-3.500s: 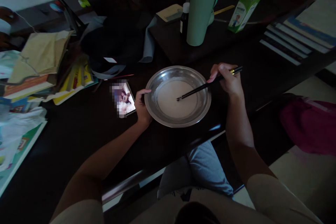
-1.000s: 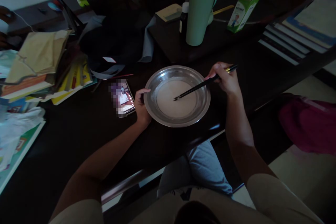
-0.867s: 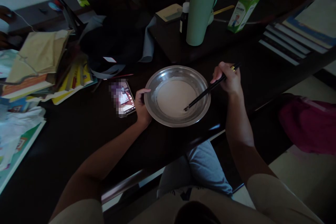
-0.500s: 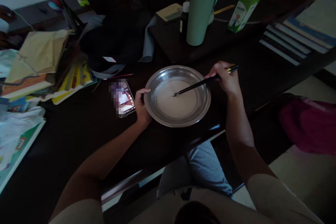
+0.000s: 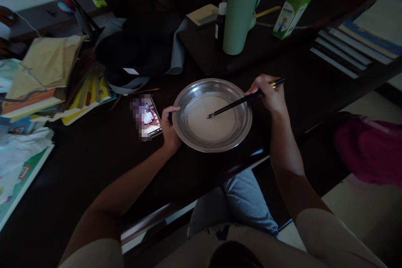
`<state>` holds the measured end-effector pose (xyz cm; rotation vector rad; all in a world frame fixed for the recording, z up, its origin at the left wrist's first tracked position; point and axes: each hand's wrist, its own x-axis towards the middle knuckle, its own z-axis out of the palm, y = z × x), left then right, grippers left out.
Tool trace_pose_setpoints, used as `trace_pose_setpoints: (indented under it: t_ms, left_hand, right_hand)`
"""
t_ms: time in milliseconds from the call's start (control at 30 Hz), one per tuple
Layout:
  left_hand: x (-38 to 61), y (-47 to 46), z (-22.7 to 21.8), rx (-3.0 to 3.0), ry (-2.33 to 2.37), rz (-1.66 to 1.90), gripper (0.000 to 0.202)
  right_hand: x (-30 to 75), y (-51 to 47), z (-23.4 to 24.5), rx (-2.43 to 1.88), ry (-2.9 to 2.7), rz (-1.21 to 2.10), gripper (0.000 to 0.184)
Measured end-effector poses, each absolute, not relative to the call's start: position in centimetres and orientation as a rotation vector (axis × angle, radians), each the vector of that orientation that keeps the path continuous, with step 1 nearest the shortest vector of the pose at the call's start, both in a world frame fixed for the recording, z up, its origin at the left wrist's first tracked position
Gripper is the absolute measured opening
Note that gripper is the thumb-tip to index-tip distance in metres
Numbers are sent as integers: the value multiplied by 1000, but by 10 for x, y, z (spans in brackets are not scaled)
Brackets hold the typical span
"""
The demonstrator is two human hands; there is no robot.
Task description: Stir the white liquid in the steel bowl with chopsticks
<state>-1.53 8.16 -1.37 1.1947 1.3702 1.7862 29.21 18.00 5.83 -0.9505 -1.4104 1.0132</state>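
Observation:
A round metal bowl (image 5: 216,147) stands on the dark table, with a pale, milky mixture (image 5: 210,127) in it. My left hand (image 5: 171,127) grips the bowl's left rim, its thumb over the edge and its other fingers mostly hidden underneath. Closed around a pair of black chopsticks (image 5: 237,101) is my right hand (image 5: 270,94), held at the bowl's right side. The chopsticks slant down to the left, and their tips meet the mixture near its middle. Just left of my left hand lies a phone (image 5: 152,117) with a lit screen.
A tall green bottle (image 5: 241,12), a small dark bottle (image 5: 220,25) and a green-white carton (image 5: 289,14) stand behind the bowl. Books and papers (image 5: 47,67) pile up at left beside a black bag (image 5: 135,50). More books (image 5: 354,48) are stacked at right.
The chopstick tips have shifted very slightly within the mixture. Both hands and the bowl stay practically where they were.

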Motion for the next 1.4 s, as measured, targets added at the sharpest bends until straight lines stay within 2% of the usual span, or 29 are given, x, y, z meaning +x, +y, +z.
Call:
trace_pose_setpoints:
  t_ms: [133,300,567,800,1000,1233,1400]
  left_hand:
    - [-16,82,-14,1225,1369,1786,26]
    - [-15,82,-12,1225,1356,1804,27]
    - [-13,82,-11,1212,1363,1796,30]
    - [-15,81,-11,1211,1376,1777,28]
    - [-15,82,-10,1219,1361,1789,29]
    - [-16,81,-14,1197,1374,1781,27]
    - [-17,81,-14,1184,1366,1783,26]
  right_hand:
    - [299,183,54,-945,-1387,1016,65]
    - [293,175,58,-898,-1540,1127,56]
    - [298,181,56,-943,-1410,996,62]
    - [291,174,61,-898,-1562,1149,57]
    - [295,181,57,-949,-1411,997,61]
    - [292,175,59,-896,-1550,1144,56]
    - [292,179,58,-922,-1481,1049,56]
